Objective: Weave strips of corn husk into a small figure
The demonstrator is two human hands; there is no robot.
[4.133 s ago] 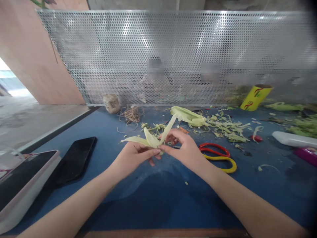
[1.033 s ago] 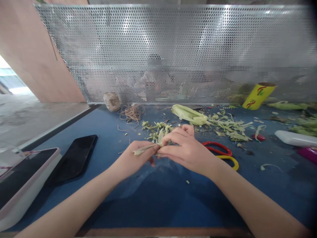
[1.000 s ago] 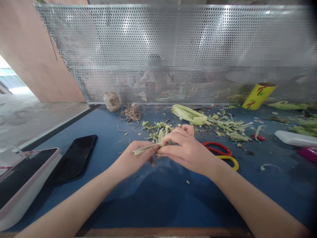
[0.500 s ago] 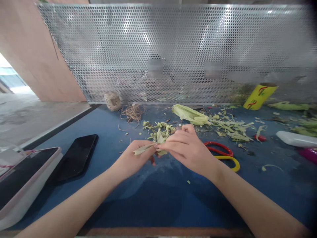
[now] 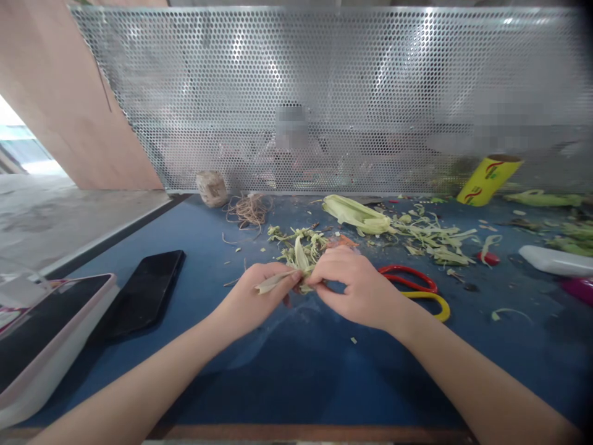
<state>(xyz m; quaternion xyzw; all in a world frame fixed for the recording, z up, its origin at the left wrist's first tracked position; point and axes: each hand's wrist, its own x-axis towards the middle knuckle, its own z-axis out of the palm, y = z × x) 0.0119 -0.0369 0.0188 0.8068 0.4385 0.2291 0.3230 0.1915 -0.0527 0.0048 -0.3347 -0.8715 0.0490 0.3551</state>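
A pale strip of corn husk (image 5: 273, 282) is pinched between the thumb and fingers of my left hand (image 5: 254, 296), its loose end lying back over the hand. My right hand (image 5: 359, 281) meets it at the fingertips, thumb and forefinger closed on the husk's other end. Just behind the fingers lies a small heap of curled, knotted-looking husk pieces (image 5: 312, 241), with one pale leaf-like piece standing up; my hands partly cover it. Scissors with one red and one yellow handle loop (image 5: 438, 304) rest right of my right hand, their blades hidden.
A bundle of husks (image 5: 354, 213) and shredded scraps (image 5: 440, 244) lie behind. Brown twine (image 5: 249, 211) sits by a wrapped lump (image 5: 212, 188). A black phone (image 5: 151, 287) is at left, a yellow roll (image 5: 488, 180) at back right. A perforated metal screen (image 5: 324, 74) stands behind the blue table (image 5: 296, 383).
My right hand has rolled and lowered slightly, its fingers curling into a tighter pinch near the left fingertips. My left hand stays nearly in place with the husk strip.
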